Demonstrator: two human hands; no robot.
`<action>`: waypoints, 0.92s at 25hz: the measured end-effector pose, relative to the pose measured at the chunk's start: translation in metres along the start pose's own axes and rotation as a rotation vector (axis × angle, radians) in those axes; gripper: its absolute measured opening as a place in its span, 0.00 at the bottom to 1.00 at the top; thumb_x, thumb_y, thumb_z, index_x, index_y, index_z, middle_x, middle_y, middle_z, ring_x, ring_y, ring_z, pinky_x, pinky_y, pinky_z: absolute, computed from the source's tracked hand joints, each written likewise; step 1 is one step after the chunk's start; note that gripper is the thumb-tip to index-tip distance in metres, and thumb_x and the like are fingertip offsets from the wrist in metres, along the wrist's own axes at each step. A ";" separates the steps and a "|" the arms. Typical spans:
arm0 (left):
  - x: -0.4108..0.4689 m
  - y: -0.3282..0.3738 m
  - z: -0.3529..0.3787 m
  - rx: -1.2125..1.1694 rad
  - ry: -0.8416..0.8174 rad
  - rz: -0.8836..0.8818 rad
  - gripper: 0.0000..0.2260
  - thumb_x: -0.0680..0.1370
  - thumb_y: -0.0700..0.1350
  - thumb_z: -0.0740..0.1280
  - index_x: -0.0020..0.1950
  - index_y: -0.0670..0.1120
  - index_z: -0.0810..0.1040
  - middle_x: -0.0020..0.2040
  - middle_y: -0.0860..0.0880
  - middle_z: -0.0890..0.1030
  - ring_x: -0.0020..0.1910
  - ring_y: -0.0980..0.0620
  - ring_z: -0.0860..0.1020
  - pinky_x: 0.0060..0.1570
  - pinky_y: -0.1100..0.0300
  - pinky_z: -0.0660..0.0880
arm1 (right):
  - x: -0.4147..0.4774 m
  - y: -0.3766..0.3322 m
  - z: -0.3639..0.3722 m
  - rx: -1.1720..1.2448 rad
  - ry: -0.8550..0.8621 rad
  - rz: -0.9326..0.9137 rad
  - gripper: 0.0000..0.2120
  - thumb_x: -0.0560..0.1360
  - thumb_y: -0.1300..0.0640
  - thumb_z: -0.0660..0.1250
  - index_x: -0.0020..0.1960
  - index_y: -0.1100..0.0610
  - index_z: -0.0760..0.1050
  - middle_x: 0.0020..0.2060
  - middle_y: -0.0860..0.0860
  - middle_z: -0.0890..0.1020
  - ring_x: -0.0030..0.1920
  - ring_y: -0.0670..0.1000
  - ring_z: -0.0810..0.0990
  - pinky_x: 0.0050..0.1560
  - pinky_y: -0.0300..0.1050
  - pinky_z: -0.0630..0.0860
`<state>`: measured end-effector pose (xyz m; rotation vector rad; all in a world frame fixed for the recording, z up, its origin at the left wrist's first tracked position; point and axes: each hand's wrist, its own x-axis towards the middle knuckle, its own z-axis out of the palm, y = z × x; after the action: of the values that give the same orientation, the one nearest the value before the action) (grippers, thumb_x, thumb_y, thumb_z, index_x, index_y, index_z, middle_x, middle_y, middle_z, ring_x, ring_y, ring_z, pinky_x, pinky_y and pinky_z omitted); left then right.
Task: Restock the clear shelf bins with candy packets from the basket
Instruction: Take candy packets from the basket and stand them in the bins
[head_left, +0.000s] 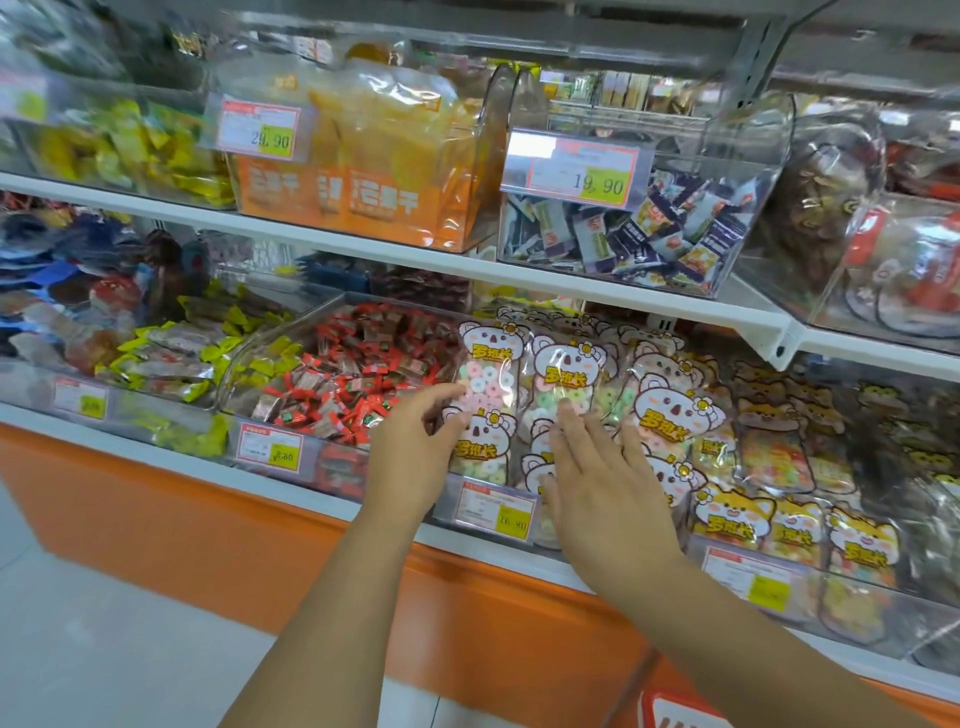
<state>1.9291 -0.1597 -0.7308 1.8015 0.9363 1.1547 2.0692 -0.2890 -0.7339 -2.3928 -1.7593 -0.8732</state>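
Clear candy packets with a white bear face and pastel ring sweets (485, 374) stand in rows in a clear bin (488, 512) on the lower shelf. My left hand (415, 447) lies against the left side of the front packets, fingers nearly straight and touching them. My right hand (597, 488) rests flat on the packets just to the right, fingers straight and spread. Neither hand grips a packet. A red basket corner (675, 709) shows at the bottom edge.
Left of this bin sits a bin of red-wrapped sweets (358, 374); to the right, packets with an orange dog face (779, 519). The upper shelf (571, 286) overhangs the bins and carries orange bags and a bin of small dark packets (649, 234). An orange base panel runs below.
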 end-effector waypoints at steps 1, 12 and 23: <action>0.001 0.002 0.000 -0.006 0.018 0.005 0.12 0.78 0.46 0.69 0.61 0.55 0.80 0.57 0.58 0.79 0.53 0.62 0.75 0.53 0.68 0.73 | 0.003 -0.002 -0.004 0.018 0.023 0.014 0.28 0.78 0.49 0.49 0.65 0.64 0.76 0.67 0.61 0.75 0.66 0.63 0.74 0.68 0.61 0.57; 0.015 0.008 0.031 0.097 0.020 0.071 0.15 0.79 0.48 0.65 0.66 0.54 0.78 0.71 0.51 0.72 0.72 0.50 0.67 0.70 0.49 0.66 | 0.031 -0.002 -0.009 0.118 0.081 0.031 0.25 0.80 0.49 0.50 0.68 0.60 0.74 0.68 0.59 0.74 0.69 0.60 0.72 0.72 0.59 0.64; -0.025 0.038 0.081 0.578 -0.098 0.578 0.21 0.80 0.49 0.65 0.73 0.49 0.70 0.78 0.46 0.62 0.78 0.45 0.56 0.76 0.44 0.51 | -0.012 0.073 -0.017 1.061 0.097 0.866 0.11 0.80 0.50 0.62 0.58 0.53 0.77 0.54 0.49 0.77 0.55 0.49 0.74 0.56 0.47 0.69</action>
<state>2.0036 -0.2160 -0.7287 2.6970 0.7547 1.1867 2.1248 -0.3313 -0.7045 -1.9084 -0.6380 0.0825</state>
